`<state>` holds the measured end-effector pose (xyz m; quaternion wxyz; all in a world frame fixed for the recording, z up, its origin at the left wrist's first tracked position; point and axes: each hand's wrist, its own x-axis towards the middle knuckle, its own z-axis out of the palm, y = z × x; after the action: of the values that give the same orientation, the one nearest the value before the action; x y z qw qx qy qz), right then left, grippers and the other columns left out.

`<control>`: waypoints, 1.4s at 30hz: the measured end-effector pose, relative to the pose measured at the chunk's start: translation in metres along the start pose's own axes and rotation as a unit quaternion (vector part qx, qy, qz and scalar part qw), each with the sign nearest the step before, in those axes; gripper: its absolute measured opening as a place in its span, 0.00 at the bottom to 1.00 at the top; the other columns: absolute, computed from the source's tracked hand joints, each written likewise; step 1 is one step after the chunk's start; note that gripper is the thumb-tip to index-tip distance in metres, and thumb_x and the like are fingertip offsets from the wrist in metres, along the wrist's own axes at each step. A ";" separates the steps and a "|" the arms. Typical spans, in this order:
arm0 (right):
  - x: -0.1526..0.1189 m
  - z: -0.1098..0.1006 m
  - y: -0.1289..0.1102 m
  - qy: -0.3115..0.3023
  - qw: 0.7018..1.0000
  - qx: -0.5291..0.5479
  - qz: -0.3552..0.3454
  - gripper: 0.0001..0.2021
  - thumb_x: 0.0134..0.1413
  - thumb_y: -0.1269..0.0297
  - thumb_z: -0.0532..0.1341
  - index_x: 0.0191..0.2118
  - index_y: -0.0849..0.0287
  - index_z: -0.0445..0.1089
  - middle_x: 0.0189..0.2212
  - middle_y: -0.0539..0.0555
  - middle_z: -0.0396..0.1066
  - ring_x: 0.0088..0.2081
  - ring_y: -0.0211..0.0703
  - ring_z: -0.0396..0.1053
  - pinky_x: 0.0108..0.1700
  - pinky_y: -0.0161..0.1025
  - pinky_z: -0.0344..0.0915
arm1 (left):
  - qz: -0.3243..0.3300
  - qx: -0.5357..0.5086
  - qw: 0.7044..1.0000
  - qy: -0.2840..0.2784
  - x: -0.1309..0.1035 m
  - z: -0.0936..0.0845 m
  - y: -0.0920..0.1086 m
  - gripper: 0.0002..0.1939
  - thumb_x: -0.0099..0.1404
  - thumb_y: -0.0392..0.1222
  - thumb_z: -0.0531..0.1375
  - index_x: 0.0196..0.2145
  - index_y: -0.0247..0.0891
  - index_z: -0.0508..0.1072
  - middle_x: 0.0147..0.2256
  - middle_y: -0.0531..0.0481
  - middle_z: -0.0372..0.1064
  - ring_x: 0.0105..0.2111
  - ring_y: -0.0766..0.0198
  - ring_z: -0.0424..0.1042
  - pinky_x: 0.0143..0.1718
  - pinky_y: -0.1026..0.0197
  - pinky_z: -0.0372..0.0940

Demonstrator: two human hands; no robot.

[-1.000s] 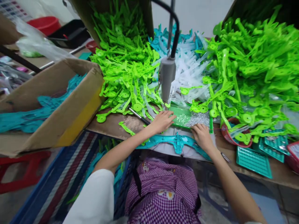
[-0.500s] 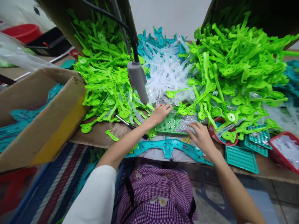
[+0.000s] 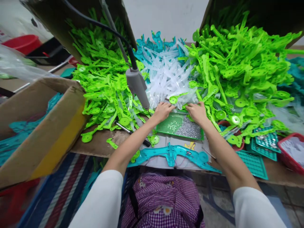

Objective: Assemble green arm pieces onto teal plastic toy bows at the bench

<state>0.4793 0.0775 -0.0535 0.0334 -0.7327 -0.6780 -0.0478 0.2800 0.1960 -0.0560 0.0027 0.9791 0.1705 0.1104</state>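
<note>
My left hand [image 3: 163, 111] reaches over the far left corner of a green perforated tray [image 3: 180, 136], its fingers stretched forward near the rim. My right hand [image 3: 196, 112] is at the tray's far right corner, fingers spread among lime-green plastic parts; whether it touches one is hidden. Small silvery pieces, too small to name, form a heap [image 3: 190, 129] on the tray's right half. In front of the tray lies a teal bow-shaped plastic piece [image 3: 171, 152] with thin wires, touched by neither hand.
A grey hanging tool [image 3: 137, 85] points down near my left hand. Lime-green parts pile up left [image 3: 102, 91] and right [image 3: 237, 69], with clear plastic pieces [image 3: 168, 69] between. A cardboard box [image 3: 64, 126] stands left; teal trays [image 3: 253, 164] and a red basket [image 3: 288, 163] sit right.
My right hand has moved from above the silvery pieces to the tray's far right corner, uncovering them. My left hand stays near the far left corner. The camera view has shifted slightly.
</note>
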 end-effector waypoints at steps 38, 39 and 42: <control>-0.081 -0.021 -0.010 0.113 0.993 -0.017 -0.025 0.14 0.65 0.67 0.49 0.49 0.58 0.69 0.50 0.59 0.71 0.51 0.48 0.66 0.51 0.48 0.50 | -0.032 0.060 0.997 -0.030 -0.029 -0.021 0.029 0.20 0.66 0.27 0.46 0.52 0.33 0.67 0.47 0.37 0.67 0.48 0.51 0.63 0.46 0.51 0.56; -0.087 -0.023 -0.015 0.117 0.993 0.000 -0.031 0.13 0.65 0.66 0.50 0.47 0.57 0.70 0.49 0.58 0.72 0.50 0.48 0.67 0.51 0.48 0.50 | -0.017 0.059 0.997 -0.035 -0.027 -0.020 0.025 0.18 0.66 0.27 0.47 0.49 0.33 0.69 0.45 0.38 0.69 0.48 0.51 0.64 0.46 0.50 0.56; -0.107 -0.028 -0.027 0.156 0.986 0.063 -0.010 0.12 0.65 0.63 0.52 0.45 0.56 0.71 0.47 0.55 0.73 0.47 0.45 0.69 0.50 0.46 0.51 | 0.017 0.039 0.999 -0.014 -0.030 -0.018 0.017 0.15 0.68 0.29 0.47 0.44 0.33 0.72 0.43 0.38 0.70 0.47 0.52 0.65 0.48 0.50 0.56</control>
<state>0.4436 -0.0291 -0.0387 0.1843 -0.7058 -0.6735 -0.1195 0.2540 0.1691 -0.0446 -0.0354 0.9826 0.1585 0.0901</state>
